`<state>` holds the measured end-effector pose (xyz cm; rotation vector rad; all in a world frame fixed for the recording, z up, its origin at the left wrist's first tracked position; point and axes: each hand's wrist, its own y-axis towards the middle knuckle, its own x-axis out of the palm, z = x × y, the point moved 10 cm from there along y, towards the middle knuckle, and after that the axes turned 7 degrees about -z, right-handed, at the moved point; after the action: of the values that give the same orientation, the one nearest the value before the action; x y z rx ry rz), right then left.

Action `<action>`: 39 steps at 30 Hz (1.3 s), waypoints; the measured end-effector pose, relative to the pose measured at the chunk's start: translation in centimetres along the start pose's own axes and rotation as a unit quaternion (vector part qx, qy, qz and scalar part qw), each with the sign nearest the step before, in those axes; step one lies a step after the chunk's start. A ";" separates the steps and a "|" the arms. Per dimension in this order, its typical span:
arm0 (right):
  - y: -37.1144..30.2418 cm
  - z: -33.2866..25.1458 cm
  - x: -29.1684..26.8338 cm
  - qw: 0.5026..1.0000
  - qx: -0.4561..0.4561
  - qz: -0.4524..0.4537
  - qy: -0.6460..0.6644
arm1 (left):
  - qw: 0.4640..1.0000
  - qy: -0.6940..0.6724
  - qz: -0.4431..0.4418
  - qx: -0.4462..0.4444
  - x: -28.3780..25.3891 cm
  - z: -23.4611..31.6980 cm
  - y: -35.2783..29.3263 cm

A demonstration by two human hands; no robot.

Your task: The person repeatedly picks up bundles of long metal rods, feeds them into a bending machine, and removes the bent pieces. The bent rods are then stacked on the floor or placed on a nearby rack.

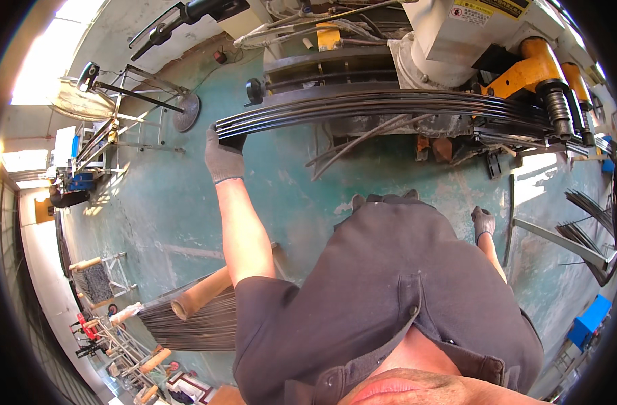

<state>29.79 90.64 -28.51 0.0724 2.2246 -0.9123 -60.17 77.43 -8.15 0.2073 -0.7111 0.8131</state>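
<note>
My left hand [225, 156], in a grey work glove, is closed round the left end of a bundle of long, thin dark metal rods [362, 106]. The rods run to the right across the front of a machine, bowing slightly. Their far end lies under the machine's orange clamp arm [524, 67] and coil spring [557, 111], where the exact contact is hidden. My right hand [483, 221], also gloved, hangs low at my right side, away from the rods. Its fingers are curled in and nothing shows in them.
A grey-white machine housing [464, 40] stands ahead. Loose bent rods [362, 145] stick out below the bundle. On the right are a metal rack [558, 239] with dark rods and a blue box [590, 319]. Behind my left elbow lie a cardboard tube [200, 297] and many thin rods [194, 324].
</note>
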 end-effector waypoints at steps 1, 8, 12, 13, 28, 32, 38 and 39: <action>-0.2 -0.5 0.4 1.000 -0.005 -0.005 0.003 | 1.000 -0.020 0.000 -0.009 -0.2 0.0 0.2; -2.3 -1.1 0.3 1.000 -0.015 -0.009 -0.001 | 0.994 0.071 -0.045 -0.072 2.0 -0.6 -1.5; -4.0 -0.9 -1.0 0.987 0.008 0.001 -0.162 | 0.984 0.148 -0.057 -0.083 2.3 -0.5 -1.4; -3.5 -0.5 -1.1 0.980 0.008 -0.014 -0.199 | 0.981 0.158 -0.065 -0.095 1.6 -0.6 -1.0; 4.6 -2.8 -0.1 0.982 0.015 -0.123 -0.140 | 0.989 -0.013 0.144 -0.034 3.1 -3.9 -5.3; 9.7 -2.8 -1.7 0.973 0.036 -0.172 -0.152 | 0.968 -0.059 0.224 -0.094 1.4 -15.0 -9.8; 20.8 -2.2 -6.3 0.950 0.030 -0.191 -0.245 | 0.909 -0.105 0.180 -0.362 11.7 -38.3 -19.6; 22.1 -2.5 -7.3 0.948 0.018 -0.181 -0.262 | 0.911 -0.094 0.104 -0.389 14.8 -40.6 -19.9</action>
<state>40.35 110.27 -35.70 -0.5223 1.7447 -1.0221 -18.41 90.11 -27.18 -0.5278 -1.2017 0.6576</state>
